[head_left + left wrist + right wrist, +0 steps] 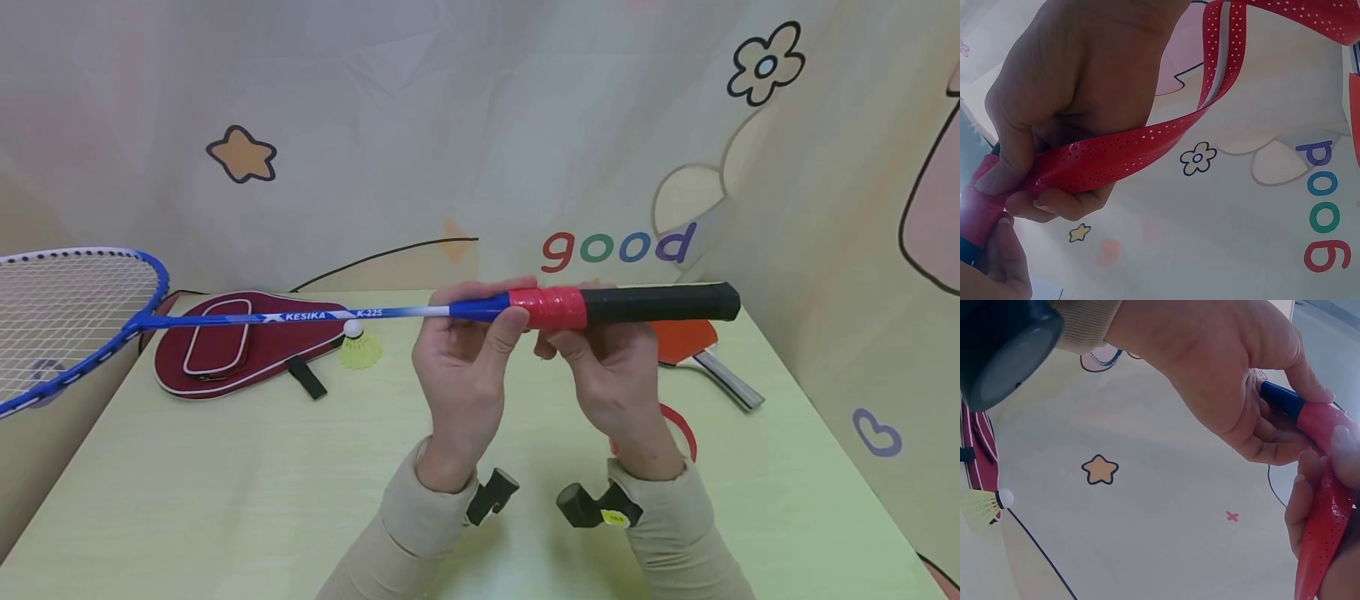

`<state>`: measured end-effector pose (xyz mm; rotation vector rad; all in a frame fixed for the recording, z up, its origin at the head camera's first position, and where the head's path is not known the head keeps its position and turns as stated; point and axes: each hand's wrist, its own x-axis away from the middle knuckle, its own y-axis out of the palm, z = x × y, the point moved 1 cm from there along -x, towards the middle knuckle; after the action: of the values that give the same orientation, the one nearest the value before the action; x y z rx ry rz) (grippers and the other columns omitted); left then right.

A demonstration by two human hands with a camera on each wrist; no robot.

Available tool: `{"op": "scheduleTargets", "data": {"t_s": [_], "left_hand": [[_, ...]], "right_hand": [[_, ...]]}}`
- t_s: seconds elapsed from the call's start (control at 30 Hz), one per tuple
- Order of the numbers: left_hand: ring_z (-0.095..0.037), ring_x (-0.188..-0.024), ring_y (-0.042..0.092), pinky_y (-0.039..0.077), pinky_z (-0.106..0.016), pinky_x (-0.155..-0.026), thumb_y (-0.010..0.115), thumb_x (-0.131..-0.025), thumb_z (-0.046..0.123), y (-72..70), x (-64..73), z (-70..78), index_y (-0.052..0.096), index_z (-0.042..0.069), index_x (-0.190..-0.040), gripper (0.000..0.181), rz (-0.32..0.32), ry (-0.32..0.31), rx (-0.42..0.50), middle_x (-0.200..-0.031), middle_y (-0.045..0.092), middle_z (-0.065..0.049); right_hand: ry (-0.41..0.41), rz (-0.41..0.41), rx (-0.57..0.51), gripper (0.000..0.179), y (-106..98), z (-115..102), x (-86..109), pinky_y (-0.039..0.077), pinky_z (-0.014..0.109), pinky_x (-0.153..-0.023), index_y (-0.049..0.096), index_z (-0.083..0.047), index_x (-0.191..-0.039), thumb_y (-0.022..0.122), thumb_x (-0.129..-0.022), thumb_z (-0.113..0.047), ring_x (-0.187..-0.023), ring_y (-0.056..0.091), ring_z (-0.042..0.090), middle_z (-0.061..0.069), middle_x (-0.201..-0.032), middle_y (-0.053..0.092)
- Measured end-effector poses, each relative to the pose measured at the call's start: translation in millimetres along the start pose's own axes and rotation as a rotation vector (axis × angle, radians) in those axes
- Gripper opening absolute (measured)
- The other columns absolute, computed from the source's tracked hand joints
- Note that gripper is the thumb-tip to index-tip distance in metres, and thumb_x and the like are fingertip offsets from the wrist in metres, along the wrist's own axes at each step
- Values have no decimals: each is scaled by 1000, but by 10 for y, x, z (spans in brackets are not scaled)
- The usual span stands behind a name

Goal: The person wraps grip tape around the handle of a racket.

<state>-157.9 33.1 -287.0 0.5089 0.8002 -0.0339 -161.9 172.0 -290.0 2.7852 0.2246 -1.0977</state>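
Note:
A blue and white badminton racket (390, 313) is held level above the table, its strung head to the left and its black handle (660, 302) to the right. Red perforated grip tape (547, 308) is wound around the handle's left part. My left hand (465, 375) grips the blue cone, its thumb at the tape's edge. The right hand (618, 375) pinches the tape against the handle, as the left wrist view shows. From its fingers a loose length of tape (1116, 159) trails off in a twisting loop, mostly hidden behind that wrist in the head view.
A maroon racket bag (225, 358) lies at the back left of the table (225, 492), with a yellow shuttlecock (362, 352) and black strap (306, 377) beside it. At right rests a table tennis paddle (686, 336) with a grey handle. A patterned cloth backs the table.

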Motion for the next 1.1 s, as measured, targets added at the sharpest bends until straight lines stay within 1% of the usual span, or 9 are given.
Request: {"op": "scheduleTargets", "data": {"t_s": [0.03,0.13,0.23,0.37,0.53,0.7,0.87,1.0,1.1], "left_hand": [[-40,-104,63,52,-40,-88,70,-91,23,0,0,3,46,-13,-115,49,3,0,-3,-110,61,-35],[-38,-101,64,54,-38,-84,70,-90,24,-1,2,14,47,-13,-114,50,15,-3,-17,-109,62,-33],[-35,-98,66,55,-37,-82,71,-90,26,-4,5,21,47,-14,-114,52,32,-13,-29,-108,64,-31],[-31,-96,66,55,-35,-80,71,-89,28,-6,13,19,47,-14,-113,54,54,-39,-17,-107,66,-26],[-28,-91,67,55,-33,-78,73,-87,31,1,27,8,48,-14,-112,57,76,-65,-5,-104,68,-17],[-22,-81,65,55,-31,-74,74,-86,32,5,23,1,50,-14,-110,57,79,-69,-12,-101,69,-12],[-18,-74,64,55,-30,-72,75,-85,35,3,15,1,51,-14,-108,59,76,-78,-35,-96,67,-5],[-18,-73,63,55,-30,-73,74,-85,38,-3,7,2,52,-13,-109,61,73,-86,-62,-94,65,-4],[-19,-77,64,55,-30,-75,73,-85,39,-2,4,4,51,-13,-111,62,67,-95,-62,-97,64,-5]], "right_hand": [[-8,3,-2,30,1,4,-1,56,32,-78,54,-4,-119,62,-91,4,-79,68,21,10,-100,63],[-26,13,-6,28,7,19,-1,56,32,-78,56,-6,-118,64,-91,-1,-79,68,21,8,-98,64],[-37,23,-22,32,19,32,-1,56,31,-78,57,-2,-122,65,-91,-1,-79,68,21,11,-102,64],[-19,41,-50,43,36,36,9,56,30,-77,54,0,-132,63,-91,4,-79,66,21,14,-108,62],[6,55,-105,47,41,29,23,56,30,-76,53,-3,-137,61,-91,6,-79,64,21,14,-107,63],[31,37,-156,47,28,20,35,55,31,-77,53,-4,-137,64,-92,-2,-79,64,21,15,-108,63],[40,14,-159,44,14,13,39,55,32,-78,56,-4,-133,67,-91,-10,-79,65,21,14,-109,64],[27,8,-152,39,11,14,24,55,33,-78,58,-1,-127,68,-91,-12,-77,66,21,15,-108,65],[30,20,-138,39,18,13,16,55,33,-77,57,-1,-126,68,-91,-12,-76,66,21,14,-106,65]]}}
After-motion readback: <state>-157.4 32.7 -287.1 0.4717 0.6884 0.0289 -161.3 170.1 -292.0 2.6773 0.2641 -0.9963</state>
